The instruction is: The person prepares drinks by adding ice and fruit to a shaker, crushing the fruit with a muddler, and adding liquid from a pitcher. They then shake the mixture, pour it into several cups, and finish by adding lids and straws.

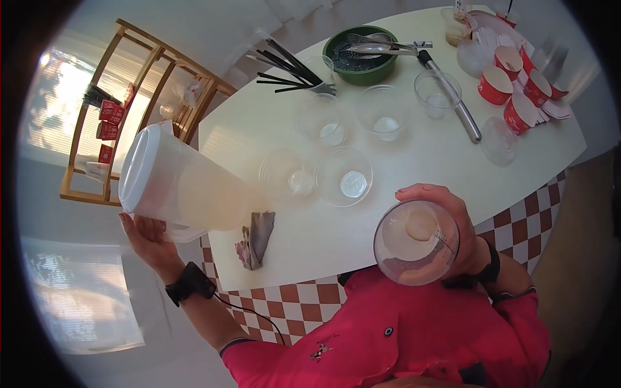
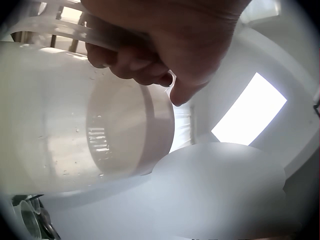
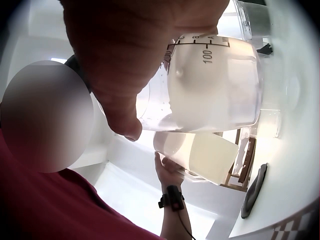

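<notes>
My left hand [image 1: 152, 242] grips the handle of a large clear plastic pitcher [image 1: 194, 187] at the table's left side. Pale cloudy liquid shows inside the pitcher, which leans over in the head view and has a white round end. In the left wrist view, curled fingers [image 2: 132, 65] wrap its handle. My right hand [image 1: 462, 226] holds a clear measuring cup [image 1: 417, 242] in front of the body at the table's front edge. Printed marks, one reading 100, and pale liquid show on this cup [image 3: 215, 90] in the right wrist view.
Several clear plastic cups [image 1: 343, 187] stand mid-table. A folded grey cloth [image 1: 260, 239] lies near the front left. Toward the back are black straws [image 1: 284, 64], a green basin [image 1: 362, 76] with utensils, and a blender wand [image 1: 462, 116]. Red paper cups [image 1: 495, 84] crowd the right.
</notes>
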`<state>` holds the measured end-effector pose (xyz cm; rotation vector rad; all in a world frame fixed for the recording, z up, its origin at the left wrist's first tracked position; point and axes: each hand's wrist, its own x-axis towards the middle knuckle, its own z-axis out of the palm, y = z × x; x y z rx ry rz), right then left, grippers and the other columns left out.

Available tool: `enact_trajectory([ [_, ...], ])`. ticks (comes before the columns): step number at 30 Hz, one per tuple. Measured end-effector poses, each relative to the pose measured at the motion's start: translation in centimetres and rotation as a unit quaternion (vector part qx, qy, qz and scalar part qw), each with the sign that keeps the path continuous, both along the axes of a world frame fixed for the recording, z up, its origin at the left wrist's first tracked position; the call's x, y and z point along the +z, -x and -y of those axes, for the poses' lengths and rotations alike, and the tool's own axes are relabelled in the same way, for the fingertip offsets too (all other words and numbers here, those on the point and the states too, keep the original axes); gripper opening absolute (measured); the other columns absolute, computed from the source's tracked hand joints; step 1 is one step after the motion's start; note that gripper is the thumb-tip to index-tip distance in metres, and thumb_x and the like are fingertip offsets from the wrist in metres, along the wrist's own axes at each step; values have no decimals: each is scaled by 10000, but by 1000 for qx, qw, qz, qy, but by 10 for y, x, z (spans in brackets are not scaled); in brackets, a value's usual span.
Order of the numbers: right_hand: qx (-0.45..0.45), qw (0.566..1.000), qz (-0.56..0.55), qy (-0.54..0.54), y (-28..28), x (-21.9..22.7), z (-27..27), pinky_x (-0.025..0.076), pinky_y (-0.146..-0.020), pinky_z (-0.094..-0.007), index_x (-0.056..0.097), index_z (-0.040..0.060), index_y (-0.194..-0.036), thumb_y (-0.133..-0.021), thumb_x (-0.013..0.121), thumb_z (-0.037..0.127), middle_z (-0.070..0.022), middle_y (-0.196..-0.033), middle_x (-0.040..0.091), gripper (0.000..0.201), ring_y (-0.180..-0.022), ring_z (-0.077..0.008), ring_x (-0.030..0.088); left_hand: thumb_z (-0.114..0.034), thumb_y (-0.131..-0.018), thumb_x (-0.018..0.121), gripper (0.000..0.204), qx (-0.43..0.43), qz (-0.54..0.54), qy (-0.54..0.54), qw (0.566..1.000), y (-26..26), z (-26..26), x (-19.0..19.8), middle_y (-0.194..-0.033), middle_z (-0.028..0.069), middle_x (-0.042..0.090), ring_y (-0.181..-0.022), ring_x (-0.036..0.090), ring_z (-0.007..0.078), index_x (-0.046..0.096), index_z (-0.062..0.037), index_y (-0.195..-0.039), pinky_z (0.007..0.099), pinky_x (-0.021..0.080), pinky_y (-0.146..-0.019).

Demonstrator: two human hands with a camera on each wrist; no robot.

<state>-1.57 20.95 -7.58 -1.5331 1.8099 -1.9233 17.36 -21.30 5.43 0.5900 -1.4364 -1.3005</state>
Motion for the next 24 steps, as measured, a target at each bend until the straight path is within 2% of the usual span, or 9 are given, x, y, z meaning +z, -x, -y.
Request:
enact_trajectory([
  [2,-26,1000,11,0,3,-7,-11,464,-1053,-398,349,12,-1477,-580,988,249,-185,-1412,514,1127,-1260,-292,558,-441,-1015,606,501,13,3,18,1000,13,10,-13,-562,-61,242,-502,232,59,368,-162,-672,253,231,-502],
  [6,-78,996,34,-35,6,-17,-26,446,-1079,-395,273,17,-1508,-575,989,225,-189,-1410,515,1194,-1288,-287,545,-400,-1027,590,495,32,-8,31,999,33,24,-39,-556,-62,233,-500,229,60,360,-156,-664,260,235,-497],
  [10,-94,989,91,-65,5,-30,-26,427,-1101,-392,277,18,-1507,-577,985,210,-185,-1409,521,1184,-1311,-294,528,-378,-1024,593,456,28,-9,35,999,44,29,-56,-557,-61,240,-497,230,60,393,-139,-692,255,239,-490],
  [13,-90,987,102,-82,6,-39,-19,418,-1109,-391,275,26,-1511,-574,984,202,-178,-1415,521,1188,-1319,-297,521,-385,-1022,594,445,29,-8,28,999,42,47,-75,-557,-61,242,-496,231,58,405,-138,-704,251,239,-488],
  [18,-64,987,117,-85,8,-45,-5,404,-1119,-388,283,44,-1509,-577,980,187,-170,-1419,524,1172,-1324,-294,517,-385,-1027,581,395,29,-32,9,999,45,42,-84,-568,-64,252,-503,241,52,446,-134,-753,249,234,-484],
  [21,-50,991,84,-87,12,-49,1,403,-1128,-405,247,51,-1501,-575,989,164,-179,-1457,473,1192,-1337,-275,499,-391,-1029,573,373,20,-52,-1,998,41,46,-92,-581,-64,272,-512,250,48,480,-121,-788,242,237,-487],
  [24,-31,993,98,-65,12,-54,9,400,-1131,-404,257,57,-1495,-579,992,169,-179,-1478,441,1179,-1357,-279,476,-395,-1030,570,342,25,-50,1,998,40,46,-94,-589,-66,285,-513,249,46,528,-99,-862,238,239,-488],
])
